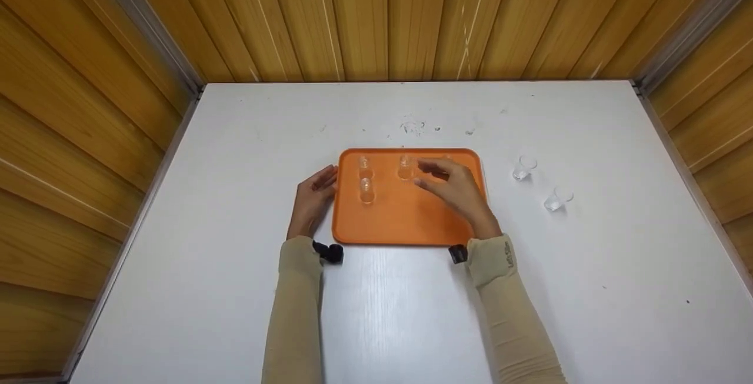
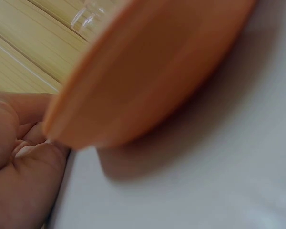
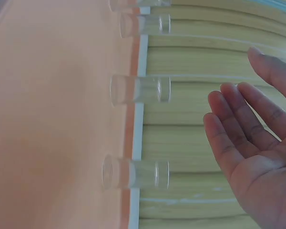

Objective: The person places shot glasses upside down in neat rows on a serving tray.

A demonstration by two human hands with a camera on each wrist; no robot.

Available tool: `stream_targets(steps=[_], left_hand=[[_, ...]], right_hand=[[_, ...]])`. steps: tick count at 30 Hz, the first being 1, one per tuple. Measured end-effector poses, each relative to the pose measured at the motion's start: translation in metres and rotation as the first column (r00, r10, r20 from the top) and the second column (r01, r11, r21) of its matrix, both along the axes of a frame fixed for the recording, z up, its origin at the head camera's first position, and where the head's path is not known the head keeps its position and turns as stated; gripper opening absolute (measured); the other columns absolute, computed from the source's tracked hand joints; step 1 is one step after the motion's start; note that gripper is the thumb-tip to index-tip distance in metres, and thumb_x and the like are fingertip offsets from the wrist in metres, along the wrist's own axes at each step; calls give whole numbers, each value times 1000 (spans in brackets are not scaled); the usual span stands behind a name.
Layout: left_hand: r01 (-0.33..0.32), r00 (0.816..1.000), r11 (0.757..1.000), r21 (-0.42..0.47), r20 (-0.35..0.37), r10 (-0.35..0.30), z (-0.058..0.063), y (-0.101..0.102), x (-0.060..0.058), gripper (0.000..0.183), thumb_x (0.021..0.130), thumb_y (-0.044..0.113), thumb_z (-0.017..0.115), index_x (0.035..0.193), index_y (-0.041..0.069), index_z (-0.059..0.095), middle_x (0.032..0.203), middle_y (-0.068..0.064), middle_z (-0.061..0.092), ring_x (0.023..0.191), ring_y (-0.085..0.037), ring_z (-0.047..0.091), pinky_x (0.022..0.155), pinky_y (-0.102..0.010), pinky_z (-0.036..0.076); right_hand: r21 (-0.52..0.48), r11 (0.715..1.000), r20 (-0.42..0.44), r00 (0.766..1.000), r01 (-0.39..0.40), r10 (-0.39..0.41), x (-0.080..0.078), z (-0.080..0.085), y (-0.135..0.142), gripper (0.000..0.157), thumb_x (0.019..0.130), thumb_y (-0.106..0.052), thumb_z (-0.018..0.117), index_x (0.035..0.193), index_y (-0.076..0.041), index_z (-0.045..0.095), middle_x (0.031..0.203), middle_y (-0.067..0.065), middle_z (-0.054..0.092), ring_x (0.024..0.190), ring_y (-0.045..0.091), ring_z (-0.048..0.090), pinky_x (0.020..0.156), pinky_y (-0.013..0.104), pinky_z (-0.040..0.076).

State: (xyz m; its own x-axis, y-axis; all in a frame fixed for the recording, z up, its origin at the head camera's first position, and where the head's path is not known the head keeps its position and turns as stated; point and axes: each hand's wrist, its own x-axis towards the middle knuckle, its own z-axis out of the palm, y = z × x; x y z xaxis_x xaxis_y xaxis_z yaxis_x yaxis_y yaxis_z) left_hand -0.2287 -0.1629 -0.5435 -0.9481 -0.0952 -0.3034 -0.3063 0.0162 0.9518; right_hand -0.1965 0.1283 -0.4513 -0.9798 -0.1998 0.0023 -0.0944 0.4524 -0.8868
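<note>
While my released right fingers hover near 4 clear, upside-down cups, my relaxed left fingers flank the orange tray, whose near side offers open room.

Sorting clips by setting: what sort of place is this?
Likely a work booth, perhaps for recording: wood-look panels around three sides of a white table, a black device at each wrist.
</note>
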Motion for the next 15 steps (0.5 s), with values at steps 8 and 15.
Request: stream_targets(steps=[8, 15], left_hand=[[3, 999, 999, 47, -44, -1, 2, 0, 2, 50, 92, 4, 61, 140, 13, 50, 139, -1, 55, 128, -14, 52, 107, -24, 44], [2, 1000, 1000, 11, 7, -2, 0, 0, 1, 50, 93, 10, 63, 140, 20, 51, 139, 4, 55, 128, -11, 51, 109, -25, 43]], right_hand=[[-11, 993, -81, 990, 115, -115, 11, 1, 37, 50, 86, -24, 72, 129, -2, 59, 128, 16, 60, 123, 29, 55, 110, 38, 44], [-58, 973, -190, 954, 224, -231, 18, -4, 68, 47, 86, -20, 73, 126, 0, 60, 125, 15, 62, 117, 24, 57, 106, 32, 46]])
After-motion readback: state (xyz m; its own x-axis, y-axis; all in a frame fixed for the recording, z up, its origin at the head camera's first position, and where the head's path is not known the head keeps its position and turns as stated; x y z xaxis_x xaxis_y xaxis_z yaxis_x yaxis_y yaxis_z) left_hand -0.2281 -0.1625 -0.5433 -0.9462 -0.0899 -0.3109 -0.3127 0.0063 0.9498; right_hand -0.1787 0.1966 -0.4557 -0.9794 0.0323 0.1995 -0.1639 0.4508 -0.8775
